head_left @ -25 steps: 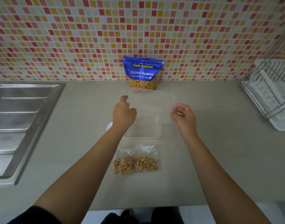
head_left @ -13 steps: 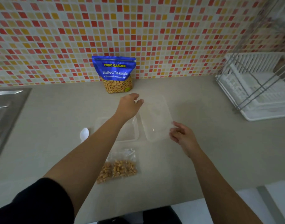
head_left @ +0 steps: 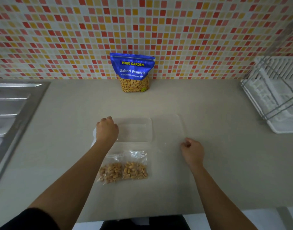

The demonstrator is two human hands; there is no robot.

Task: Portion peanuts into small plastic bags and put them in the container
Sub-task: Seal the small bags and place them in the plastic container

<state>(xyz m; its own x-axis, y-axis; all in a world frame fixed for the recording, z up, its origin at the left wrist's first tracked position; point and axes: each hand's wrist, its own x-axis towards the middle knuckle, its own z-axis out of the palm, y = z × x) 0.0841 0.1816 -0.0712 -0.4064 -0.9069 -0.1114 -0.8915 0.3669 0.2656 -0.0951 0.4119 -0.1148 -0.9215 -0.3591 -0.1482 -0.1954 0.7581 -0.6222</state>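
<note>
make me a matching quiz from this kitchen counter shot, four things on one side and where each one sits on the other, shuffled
Things:
1. blue salted peanuts pouch
2. two small clear plastic bags of peanuts
3. clear plastic container lid
4. white dish rack

Places:
A. flat on the counter, right of the clear plastic container
B. far right edge of the counter
C. upright against the tiled wall
D. nearest the person, in front of the container

Pairs: 1-C, 2-D, 3-A, 4-B

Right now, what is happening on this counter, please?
A person is packing peanuts. Two small bags of peanuts lie filled on the counter. Behind them, the clear container stands open and looks empty, its lid flat beside it. The left hand rests at the container's left edge; the right hand is near the lid's corner. The big peanut pouch stands at the wall.
</note>
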